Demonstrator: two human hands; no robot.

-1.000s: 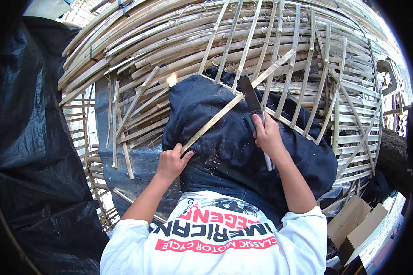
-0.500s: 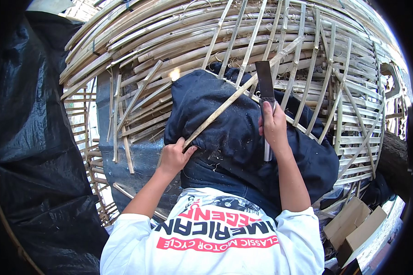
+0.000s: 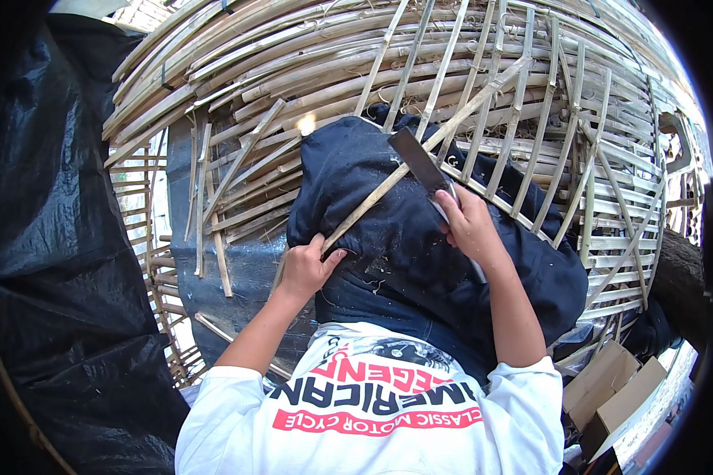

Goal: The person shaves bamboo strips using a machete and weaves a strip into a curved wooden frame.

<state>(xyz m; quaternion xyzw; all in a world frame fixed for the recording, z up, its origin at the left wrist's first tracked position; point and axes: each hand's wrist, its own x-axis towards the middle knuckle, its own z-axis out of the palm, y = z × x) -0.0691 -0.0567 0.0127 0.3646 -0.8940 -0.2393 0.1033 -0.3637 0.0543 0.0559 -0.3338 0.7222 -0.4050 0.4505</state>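
My left hand (image 3: 305,267) grips the near end of a long bamboo strip (image 3: 420,155) that slants up to the right across a dark blue cloth (image 3: 388,237) laid over my lap. My right hand (image 3: 469,224) is closed on the handle of a broad flat knife (image 3: 417,161). The blade rests against the strip near its middle, pointing up and left. Fine shavings lie on the cloth below the strip.
A large curved bamboo lattice frame (image 3: 531,119) arches across the top and right. Stacked bamboo slats (image 3: 238,87) lie at upper left, loose strips (image 3: 214,237) beside my left arm. Black plastic sheeting (image 3: 55,237) covers the left. Cardboard boxes (image 3: 618,392) sit lower right.
My right hand has moved the knife along the strip, up toward its far end and back a little. My left hand has stayed on the strip's near end.
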